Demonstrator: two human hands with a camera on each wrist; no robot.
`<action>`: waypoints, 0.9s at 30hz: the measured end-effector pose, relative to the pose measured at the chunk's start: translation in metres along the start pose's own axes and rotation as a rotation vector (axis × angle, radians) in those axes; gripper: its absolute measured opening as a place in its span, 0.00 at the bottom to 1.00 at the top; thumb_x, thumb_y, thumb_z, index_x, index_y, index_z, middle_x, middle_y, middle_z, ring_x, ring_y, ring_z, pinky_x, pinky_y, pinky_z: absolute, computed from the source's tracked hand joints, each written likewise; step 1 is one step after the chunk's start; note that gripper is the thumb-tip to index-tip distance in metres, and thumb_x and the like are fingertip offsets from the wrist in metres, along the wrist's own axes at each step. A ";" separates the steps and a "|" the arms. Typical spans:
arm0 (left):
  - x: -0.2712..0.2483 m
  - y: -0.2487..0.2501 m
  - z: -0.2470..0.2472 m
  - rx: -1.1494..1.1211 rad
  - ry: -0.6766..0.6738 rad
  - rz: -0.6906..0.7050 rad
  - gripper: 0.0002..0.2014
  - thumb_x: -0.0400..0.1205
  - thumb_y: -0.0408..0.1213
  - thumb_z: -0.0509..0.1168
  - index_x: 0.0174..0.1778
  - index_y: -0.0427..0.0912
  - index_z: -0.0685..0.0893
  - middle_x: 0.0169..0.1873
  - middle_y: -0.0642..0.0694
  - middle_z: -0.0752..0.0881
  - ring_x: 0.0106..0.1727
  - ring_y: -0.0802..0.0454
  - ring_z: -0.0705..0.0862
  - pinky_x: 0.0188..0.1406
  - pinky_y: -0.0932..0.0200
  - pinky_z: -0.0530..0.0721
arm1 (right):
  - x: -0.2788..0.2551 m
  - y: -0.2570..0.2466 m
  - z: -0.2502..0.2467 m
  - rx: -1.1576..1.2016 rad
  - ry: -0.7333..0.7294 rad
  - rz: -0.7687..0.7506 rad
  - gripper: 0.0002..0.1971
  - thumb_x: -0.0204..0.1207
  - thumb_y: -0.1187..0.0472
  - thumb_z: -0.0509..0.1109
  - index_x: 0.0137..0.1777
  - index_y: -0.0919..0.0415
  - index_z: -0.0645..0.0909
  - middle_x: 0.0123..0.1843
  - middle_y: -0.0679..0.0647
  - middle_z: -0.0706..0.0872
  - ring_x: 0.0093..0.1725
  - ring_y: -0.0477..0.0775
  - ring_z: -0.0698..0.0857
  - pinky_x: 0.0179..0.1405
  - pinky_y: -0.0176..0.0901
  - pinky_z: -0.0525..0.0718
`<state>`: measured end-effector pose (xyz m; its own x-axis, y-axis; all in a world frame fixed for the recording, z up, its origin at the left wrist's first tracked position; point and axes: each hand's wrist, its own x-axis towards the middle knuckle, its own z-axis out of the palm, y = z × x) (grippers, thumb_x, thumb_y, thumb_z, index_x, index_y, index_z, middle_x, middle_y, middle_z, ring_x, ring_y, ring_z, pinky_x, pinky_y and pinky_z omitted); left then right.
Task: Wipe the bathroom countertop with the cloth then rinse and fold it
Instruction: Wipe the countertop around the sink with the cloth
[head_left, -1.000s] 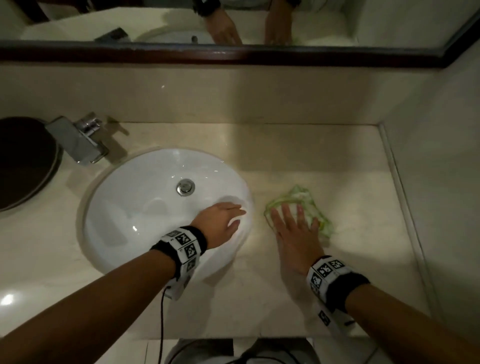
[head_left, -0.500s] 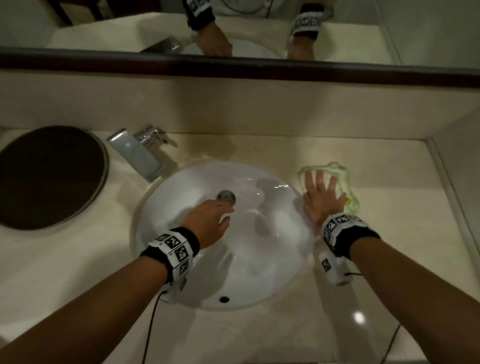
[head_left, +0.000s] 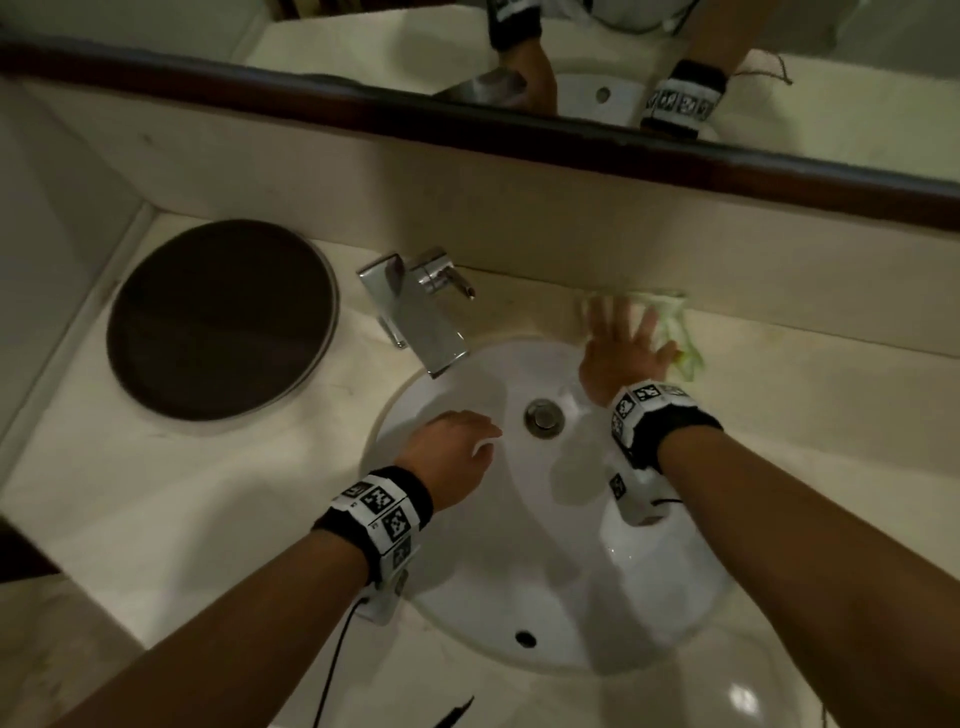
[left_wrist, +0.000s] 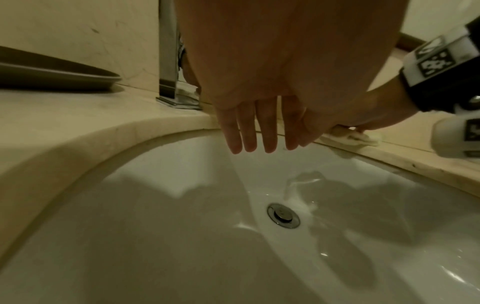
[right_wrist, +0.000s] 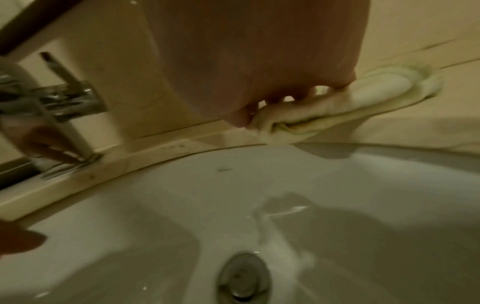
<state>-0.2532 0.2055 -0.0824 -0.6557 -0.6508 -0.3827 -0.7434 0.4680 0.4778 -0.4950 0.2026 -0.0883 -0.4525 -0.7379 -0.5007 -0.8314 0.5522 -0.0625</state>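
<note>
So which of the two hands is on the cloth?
The right hand, fingers spread flat on the green cloth behind the basin; the left hand hovers empty over the sink.

The cream stone bench (head_left: 156, 519) fills the lower frame, with my white sink (head_left: 649, 597) sunk into its middle. A dark round tray (head_left: 218, 317) lies at the upper left. The chrome tap (head_left: 421, 306) stands behind the basin, and the pale green cloth (head_left: 675, 322) lies at the back edge, right of centre.
</note>
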 end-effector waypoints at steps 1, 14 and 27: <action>0.001 -0.001 -0.002 -0.005 -0.002 -0.006 0.17 0.86 0.43 0.57 0.71 0.52 0.80 0.74 0.53 0.77 0.74 0.52 0.74 0.74 0.58 0.69 | 0.000 -0.015 0.002 -0.013 0.026 -0.039 0.33 0.85 0.56 0.48 0.84 0.42 0.33 0.86 0.50 0.33 0.83 0.69 0.32 0.77 0.80 0.44; 0.007 0.020 0.005 0.023 -0.095 -0.036 0.17 0.86 0.45 0.56 0.70 0.54 0.80 0.71 0.52 0.79 0.71 0.51 0.76 0.72 0.55 0.72 | 0.004 -0.054 0.014 -0.154 0.112 -0.350 0.30 0.87 0.51 0.45 0.83 0.38 0.32 0.86 0.48 0.33 0.84 0.64 0.35 0.78 0.76 0.49; -0.005 0.065 0.013 0.070 -0.134 0.053 0.17 0.86 0.45 0.57 0.69 0.52 0.81 0.69 0.49 0.81 0.67 0.49 0.80 0.69 0.54 0.75 | -0.036 0.133 0.011 0.046 0.023 0.054 0.28 0.86 0.43 0.42 0.83 0.35 0.34 0.86 0.44 0.33 0.85 0.58 0.35 0.80 0.72 0.43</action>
<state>-0.3004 0.2469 -0.0601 -0.7028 -0.5407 -0.4623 -0.7113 0.5432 0.4461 -0.5857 0.3069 -0.0882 -0.5038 -0.7151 -0.4847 -0.7902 0.6082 -0.0760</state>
